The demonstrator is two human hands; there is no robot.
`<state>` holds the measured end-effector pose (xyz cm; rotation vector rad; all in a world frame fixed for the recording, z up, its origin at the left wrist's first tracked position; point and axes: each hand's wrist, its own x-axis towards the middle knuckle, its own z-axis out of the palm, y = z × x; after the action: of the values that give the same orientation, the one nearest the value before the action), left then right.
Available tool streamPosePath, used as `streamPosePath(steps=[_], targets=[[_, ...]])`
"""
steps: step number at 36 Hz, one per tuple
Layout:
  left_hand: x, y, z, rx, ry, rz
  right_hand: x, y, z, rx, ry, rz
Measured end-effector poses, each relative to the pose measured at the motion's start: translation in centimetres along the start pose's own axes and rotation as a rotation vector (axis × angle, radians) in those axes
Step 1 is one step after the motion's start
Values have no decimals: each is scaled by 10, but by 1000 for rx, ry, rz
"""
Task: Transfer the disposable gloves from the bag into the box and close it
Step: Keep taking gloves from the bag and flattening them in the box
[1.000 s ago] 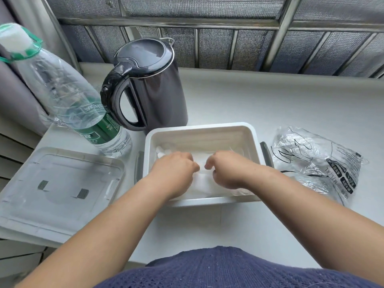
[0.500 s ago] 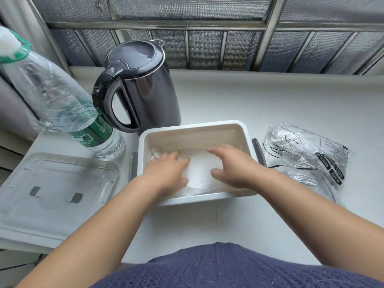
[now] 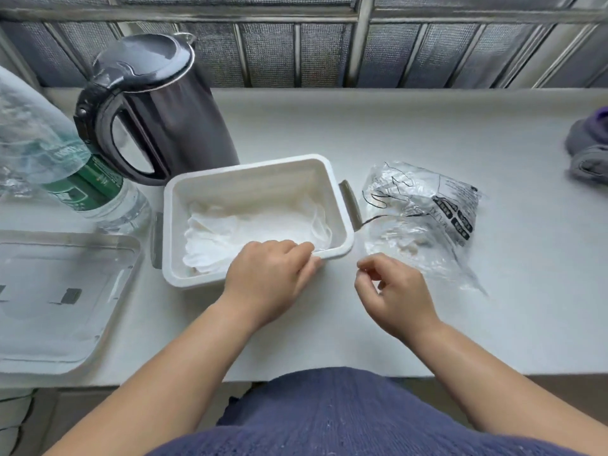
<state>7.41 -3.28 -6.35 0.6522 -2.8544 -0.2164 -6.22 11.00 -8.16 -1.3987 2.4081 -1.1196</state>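
The white box stands open in the middle of the counter, with a flat pile of thin white disposable gloves inside. My left hand is at the box's near right corner, fingers curled over the rim and thumb against its outside. My right hand hovers outside the box, just right of that corner, with fingers loosely curled and nothing in them. The crumpled clear glove bag lies to the right of the box. The box's clear lid lies flat at the left edge.
A dark electric kettle stands right behind the box's left corner. A plastic water bottle leans at the far left. A grey and purple item lies at the far right. A window grille runs along the back.
Both hands were pressing the gloves down inside the box. Now both have pulled back: the left sits on the near rim, the right has come out to the right of the box.
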Motion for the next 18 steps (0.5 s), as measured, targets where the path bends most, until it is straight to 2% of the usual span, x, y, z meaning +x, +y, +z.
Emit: streamPosePath(steps=[3,6,18], targets=[[2,2,1,-13,56,2,-9,21,-9,-49,-60,231],[5,2,1,-30,86,-5,-4,44,-16,-174,-241,447],[21,7,11,4,111,21,30,85,-12,-458,-574,579]])
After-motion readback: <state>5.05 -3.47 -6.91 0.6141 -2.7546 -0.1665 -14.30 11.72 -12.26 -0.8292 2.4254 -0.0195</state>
